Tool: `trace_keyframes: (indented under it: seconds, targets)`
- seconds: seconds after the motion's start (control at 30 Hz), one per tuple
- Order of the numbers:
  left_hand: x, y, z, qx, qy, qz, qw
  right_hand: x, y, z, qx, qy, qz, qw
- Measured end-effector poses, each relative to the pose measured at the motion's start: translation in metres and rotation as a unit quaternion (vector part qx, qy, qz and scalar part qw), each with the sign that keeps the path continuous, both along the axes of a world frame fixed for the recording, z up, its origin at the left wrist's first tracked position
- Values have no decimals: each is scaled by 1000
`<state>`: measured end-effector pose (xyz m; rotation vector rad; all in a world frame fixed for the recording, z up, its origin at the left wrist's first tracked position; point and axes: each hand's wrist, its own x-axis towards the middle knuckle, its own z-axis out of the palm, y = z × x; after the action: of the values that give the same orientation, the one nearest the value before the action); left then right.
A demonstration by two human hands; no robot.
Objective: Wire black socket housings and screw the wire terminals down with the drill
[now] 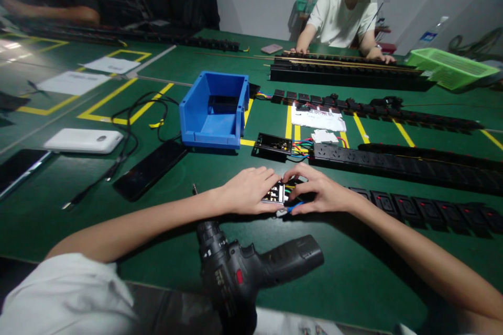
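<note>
My left hand [248,189] lies over a small black box with metal contacts [275,193], its fingers closed round it and hiding much of it. At the box's right end, my right hand [318,188] has its thumb and fingers bent in a grip on the coloured wires [290,189]. A blue wire [295,208] shows by the thumb, and the exact fingertip contact is partly hidden. These wires run toward a row of black socket modules [416,208] with red marks. Nearer to me, a black cordless drill [236,267] lies on its side.
A blue bin [214,138] stands beyond my left hand. Another open box [273,145] is wired to a long socket strip [369,162]. Phones [151,170], a white power bank [84,140] and cables lie left. A co-worker [340,15] handles black rails [346,76] near a green basket [451,68].
</note>
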<state>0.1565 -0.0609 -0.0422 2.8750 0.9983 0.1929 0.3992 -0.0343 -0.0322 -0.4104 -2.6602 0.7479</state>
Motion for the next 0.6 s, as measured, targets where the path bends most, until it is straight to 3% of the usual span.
trace_keyframes:
  seconds: [0.27,0.43,0.6]
  targets:
    - [0,0,0,-5,-9,0,1000,0,0,1,-19,17,6,1000]
    - [-1,1,-1,-13,-18,1,1000,0,0,-2,-58,41,-111,991]
    - [0,0,0,-13,-12,3,1000,-1,1,-6,-87,-1,-213,973]
